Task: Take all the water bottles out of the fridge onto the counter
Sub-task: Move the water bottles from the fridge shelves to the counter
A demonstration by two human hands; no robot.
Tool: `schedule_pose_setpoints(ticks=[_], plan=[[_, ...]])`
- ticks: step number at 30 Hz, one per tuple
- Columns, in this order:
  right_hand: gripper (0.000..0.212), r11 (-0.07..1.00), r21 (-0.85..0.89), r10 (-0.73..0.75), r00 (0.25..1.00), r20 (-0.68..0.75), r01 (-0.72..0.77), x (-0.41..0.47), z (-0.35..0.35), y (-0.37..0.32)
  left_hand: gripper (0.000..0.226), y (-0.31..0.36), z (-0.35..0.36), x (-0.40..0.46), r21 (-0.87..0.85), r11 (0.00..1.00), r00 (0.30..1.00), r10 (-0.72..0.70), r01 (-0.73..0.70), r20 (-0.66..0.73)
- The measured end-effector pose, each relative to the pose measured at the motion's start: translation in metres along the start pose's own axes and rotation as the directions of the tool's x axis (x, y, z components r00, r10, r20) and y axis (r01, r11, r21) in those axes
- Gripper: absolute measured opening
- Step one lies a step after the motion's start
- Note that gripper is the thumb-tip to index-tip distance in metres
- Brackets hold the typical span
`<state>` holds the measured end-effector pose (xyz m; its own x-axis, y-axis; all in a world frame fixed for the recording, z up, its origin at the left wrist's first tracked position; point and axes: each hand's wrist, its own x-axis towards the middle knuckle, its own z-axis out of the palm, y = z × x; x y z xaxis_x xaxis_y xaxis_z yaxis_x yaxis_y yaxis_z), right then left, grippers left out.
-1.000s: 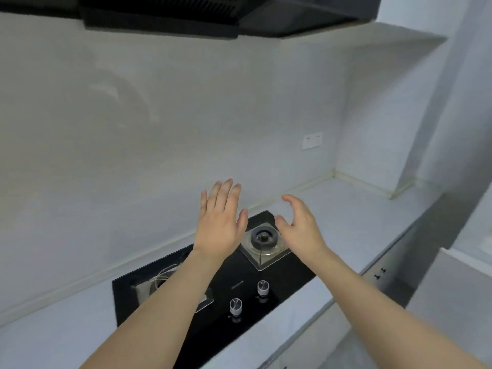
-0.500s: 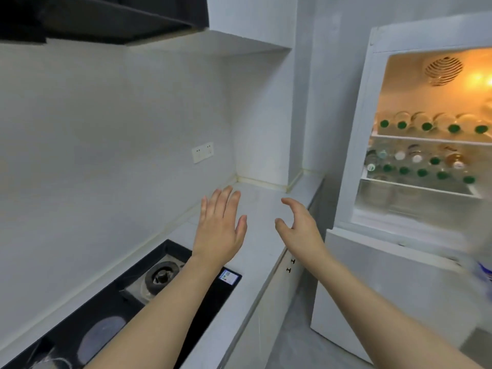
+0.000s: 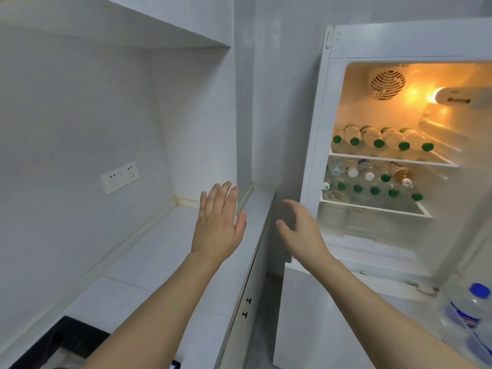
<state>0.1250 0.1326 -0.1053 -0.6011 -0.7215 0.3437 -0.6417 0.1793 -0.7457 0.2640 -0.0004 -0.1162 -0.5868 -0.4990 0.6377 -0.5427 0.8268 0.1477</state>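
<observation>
1. White tiled walls enclose a kitchen corner, where a pale tiled counter [image 3: 159, 262] runs along the left wall to meet a white fridge [image 3: 372, 38] standing on the right with its upper compartment lit in warm yellow.
2. On the top glass shelf [image 3: 394, 159], a row of clear plastic water bottles with green caps [image 3: 380, 138] lies on its side; their long axes run front to back, caps pointing out toward the viewer.
3. On the lower shelf [image 3: 372, 207], a second batch of clear bottles with green, white and pale blue caps [image 3: 372, 182] also lies flat in two loose rows, caps again facing outward.
4. At the lower right edge, a clear bottle with a blue cap [image 3: 476, 302] stands upright, apparently in the door rack; its outline is blurred.
5. The left hand [image 3: 218, 222] is raised over the counter with its back to the camera, fingers straight, close together and pointing up, the thumb set off to the right; it holds nothing.
6. The right hand [image 3: 298, 230] reaches forward between the counter edge and the fridge, fingers gently curved, thumb spread to the left, palm turned leftward; it is empty and touches nothing.
7. Both bare forearms stretch up from the bottom of the view.
8. A white wall socket plate [image 3: 119, 177] sits on the left wall above the counter, and a black hob corner [image 3: 66, 339] shows at lower left.
</observation>
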Motion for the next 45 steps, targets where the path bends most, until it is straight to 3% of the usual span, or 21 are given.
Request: schedule_pose_setpoints(ticks=[10, 19, 24, 31, 40, 45], plan=[[0.051, 0.992, -0.044, 0.103, 0.973, -0.207, -0.114, 0.078, -0.069, 0.068, 0.054, 0.076, 0.079, 0.107, -0.192, 0.958, 0.977, 0.211, -0.212, -0.027], [0.046, 0.993, -0.060, 0.070, 0.927, -0.369, -0.099, 0.157, -0.145, 0.131, 0.051, 0.167, 0.143, 0.195, -0.339, 0.861, 0.925, 0.362, -0.380, -0.118], [0.049, 0.991, -0.011, 0.118, 0.899, -0.423, -0.135, 0.217, -0.197, 0.167, 0.049, 0.218, 0.179, 0.264, -0.366, 0.811, 0.889, 0.417, -0.457, -0.187], [0.050, 0.981, -0.026, 0.152, 0.847, -0.509, -0.192, 0.294, -0.255, 0.224, 0.048, 0.285, 0.227, 0.343, -0.307, 0.830, 0.885, 0.432, -0.465, -0.172], [0.054, 0.929, -0.097, 0.259, 0.814, -0.519, -0.358, 0.354, -0.275, 0.288, 0.063, 0.316, 0.299, 0.404, -0.121, 0.890, 0.886, 0.452, -0.440, 0.101], [0.072, 0.854, -0.222, 0.356, 0.839, -0.412, -0.471, 0.384, -0.282, 0.312, 0.078, 0.322, 0.330, 0.428, -0.111, 0.920, 0.889, 0.391, -0.375, 0.239]])
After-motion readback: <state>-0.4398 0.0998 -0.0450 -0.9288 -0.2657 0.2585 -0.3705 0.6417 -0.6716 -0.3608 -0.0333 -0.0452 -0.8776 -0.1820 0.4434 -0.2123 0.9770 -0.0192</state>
